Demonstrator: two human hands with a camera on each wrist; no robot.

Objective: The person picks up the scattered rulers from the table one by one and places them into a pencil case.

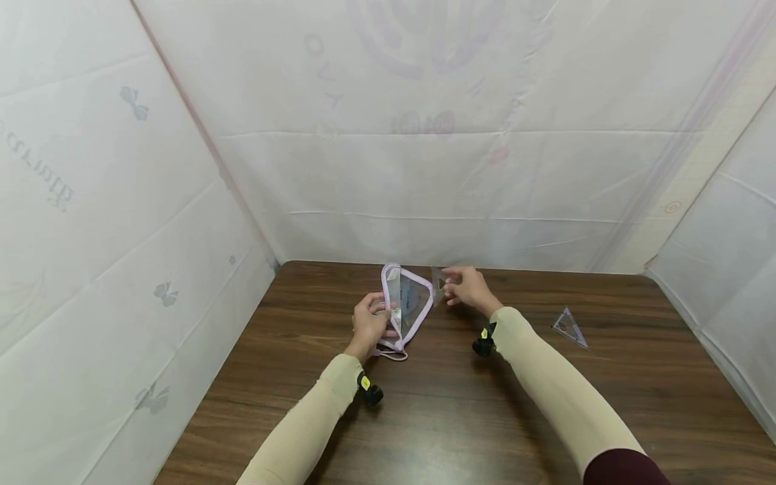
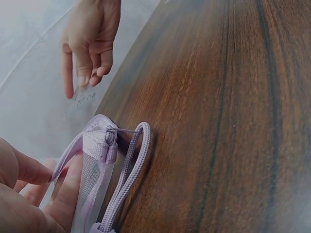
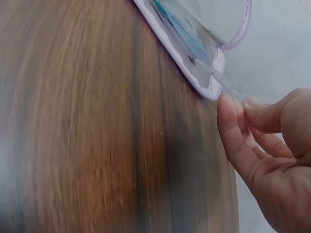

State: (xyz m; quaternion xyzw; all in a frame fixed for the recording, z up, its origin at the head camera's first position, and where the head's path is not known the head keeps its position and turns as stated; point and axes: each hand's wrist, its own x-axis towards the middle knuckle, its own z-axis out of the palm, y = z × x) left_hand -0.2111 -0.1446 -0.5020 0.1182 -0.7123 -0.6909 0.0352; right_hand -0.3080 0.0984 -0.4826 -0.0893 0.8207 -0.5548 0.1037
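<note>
A clear mesh pouch [image 1: 418, 327] with lilac edging and a zip lies at the back of the table, with a lilac cord loop [image 2: 131, 170] at its near end. My left hand [image 1: 368, 325] grips its left side, fingers and thumb on the lifted edge, so the pouch gapes. Inside shows a bluish flat item [image 3: 187, 34]. My right hand [image 1: 468, 289] pinches a clear plastic drawing piece [image 3: 228, 87] with printed markings between thumb and forefinger. That piece is at the pouch's right rim, one end overlapping the opening in the right wrist view; its full outline is hidden.
A clear set square [image 1: 571, 328] lies on the brown wooden table [image 1: 448, 417], to the right of my right forearm. White printed sheeting [image 1: 388, 175] rises behind the table and along both sides. Each wrist wears a small black camera.
</note>
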